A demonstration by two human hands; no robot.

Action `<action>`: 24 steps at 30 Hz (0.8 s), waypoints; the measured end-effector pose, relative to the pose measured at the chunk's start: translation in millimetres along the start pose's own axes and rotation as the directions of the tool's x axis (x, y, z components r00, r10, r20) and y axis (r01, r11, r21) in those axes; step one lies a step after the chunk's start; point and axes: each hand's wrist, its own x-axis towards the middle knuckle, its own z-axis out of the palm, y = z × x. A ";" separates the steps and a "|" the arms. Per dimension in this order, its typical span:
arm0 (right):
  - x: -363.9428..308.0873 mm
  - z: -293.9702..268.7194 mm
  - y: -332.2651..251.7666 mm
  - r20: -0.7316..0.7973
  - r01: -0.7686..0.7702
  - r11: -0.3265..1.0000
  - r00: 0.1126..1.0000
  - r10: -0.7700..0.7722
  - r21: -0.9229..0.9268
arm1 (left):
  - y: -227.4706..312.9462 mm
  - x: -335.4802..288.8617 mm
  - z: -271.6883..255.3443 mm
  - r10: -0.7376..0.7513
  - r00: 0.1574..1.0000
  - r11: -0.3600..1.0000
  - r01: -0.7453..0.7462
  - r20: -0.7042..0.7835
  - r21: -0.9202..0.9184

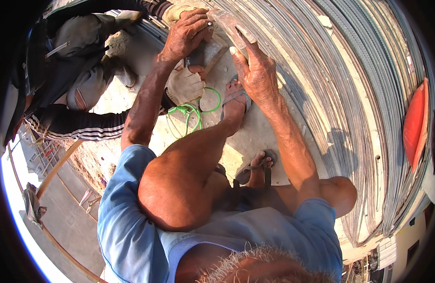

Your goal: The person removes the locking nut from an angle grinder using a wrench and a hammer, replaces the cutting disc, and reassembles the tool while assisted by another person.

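Note:
My right hand (259, 78) is wrapped round the handle of a hammer, its thumb stretched along the near side. The worn, dusty hammer head (227, 22) points up and to the left, close to my left hand. My left hand (187, 35) is closed in a pinch, and a small light tip (209, 23) like a nail shows at its fingers; the rest of it is hidden. Just below, a co-worker's gloved hand (185, 86) grips something dark. Another glove of theirs (177, 13) lies beyond my left hand. A flat block (215, 53) sits under the hands.
Long bundles of steel rebar (340, 94) curve along the right side. A red, bowl-like thing (415, 125) lies on them. A bright green cord (191, 111) loops by my sandalled foot (235, 106). The co-worker's striped sleeve (80, 125) reaches in from the left.

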 end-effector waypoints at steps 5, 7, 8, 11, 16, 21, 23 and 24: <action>7.4 -1.8 2.3 0.104 -0.050 0.990 0.993 0.064 -0.131 | -4.7 -0.5 -1.4 0.040 0.999 0.999 -0.040 0.002 0.009; 13.4 -12.3 -18.9 -0.021 0.032 0.998 0.999 -0.033 -0.049 | -2.3 -0.4 -4.8 0.030 0.999 1.000 -0.030 0.016 0.003; 16.4 -20.3 -32.4 -0.127 0.168 0.986 0.978 -0.167 -0.003 | -0.8 -0.9 -6.8 0.018 0.999 1.000 -0.018 0.029 -0.007; 14.1 -22.2 -38.2 -0.251 0.385 0.922 0.889 -0.382 -0.037 | 1.2 0.7 -4.7 0.001 1.000 1.000 -0.001 0.002 -0.019; -9.8 17.5 9.8 0.029 0.011 0.987 1.000 -0.006 -0.158 | 2.1 -5.7 3.1 0.060 0.998 0.998 -0.060 -0.035 0.022; -5.8 7.0 5.3 -0.155 -0.077 0.995 0.984 0.086 0.066 | 13.9 -0.8 -8.3 -0.004 0.994 0.997 -0.004 -0.109 -0.075; -2.5 0.5 9.9 -0.228 -0.022 0.998 0.973 0.036 0.064 | 3.0 10.7 -14.5 -0.075 0.979 0.992 0.054 -0.190 -0.111; -3.2 -4.7 11.7 -0.187 -0.068 0.996 0.979 0.076 0.051 | 10.0 17.4 -21.0 -0.151 0.973 0.974 0.117 -0.174 -0.192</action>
